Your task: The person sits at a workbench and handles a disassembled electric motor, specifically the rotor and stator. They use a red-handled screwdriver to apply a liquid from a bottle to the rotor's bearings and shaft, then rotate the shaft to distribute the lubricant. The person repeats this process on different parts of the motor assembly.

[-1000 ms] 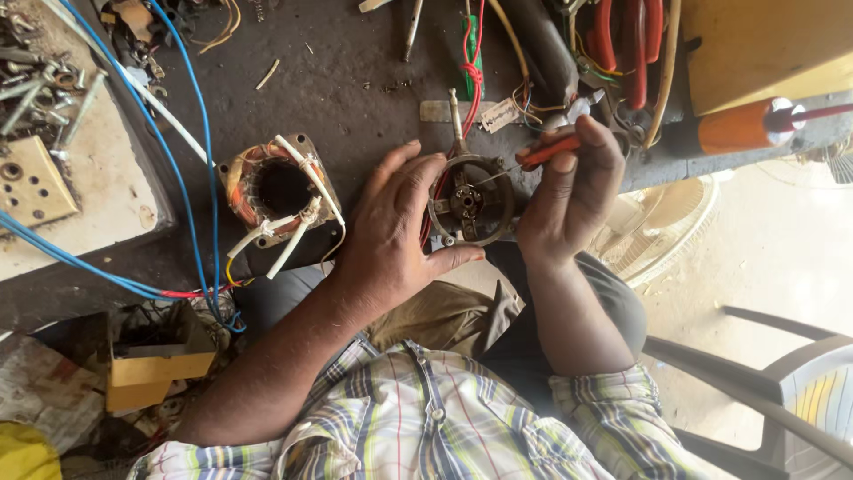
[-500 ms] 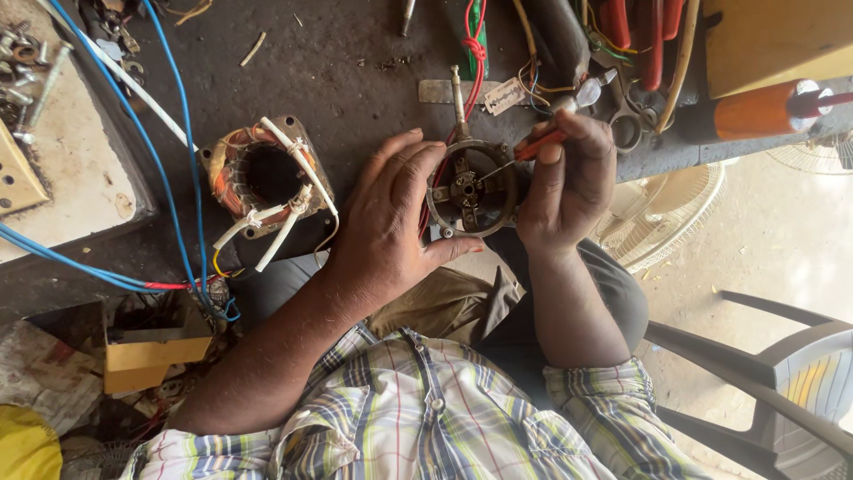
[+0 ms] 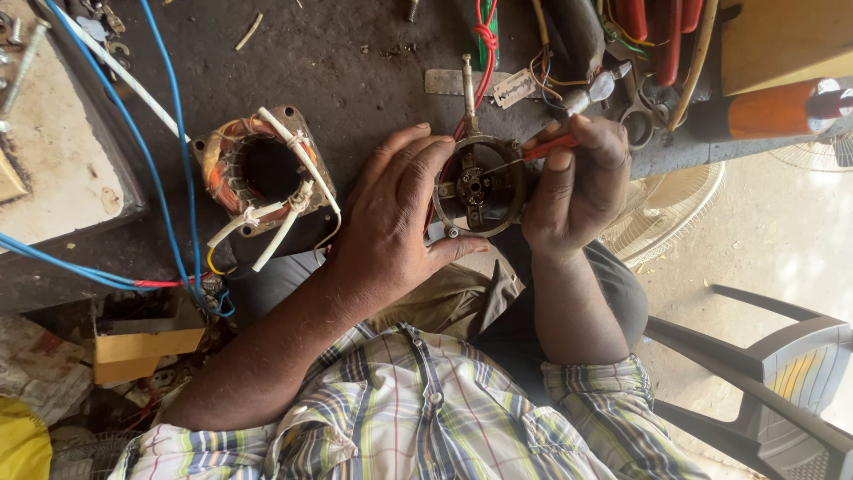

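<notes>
A round metal motor housing (image 3: 480, 187) is sitting at the near edge of the dark workbench (image 3: 338, 71), its open face turned up toward the camera and its shaft (image 3: 467, 89) sticking out away from the person, so the long axis is running straight across the bench. The left hand (image 3: 391, 222) is cupping the housing's left side, fingers spread over the rim and thumb tucked beneath. The right hand (image 3: 577, 182) is closing around a red-handled screwdriver (image 3: 533, 153), whose thin blade is pointing left into the housing. Just left of the left hand, a copper-wound stator (image 3: 262, 173) is lying flat, with blue wires (image 3: 169, 116) running past it. Scissors (image 3: 635, 111) are lying beyond the right hand.
</notes>
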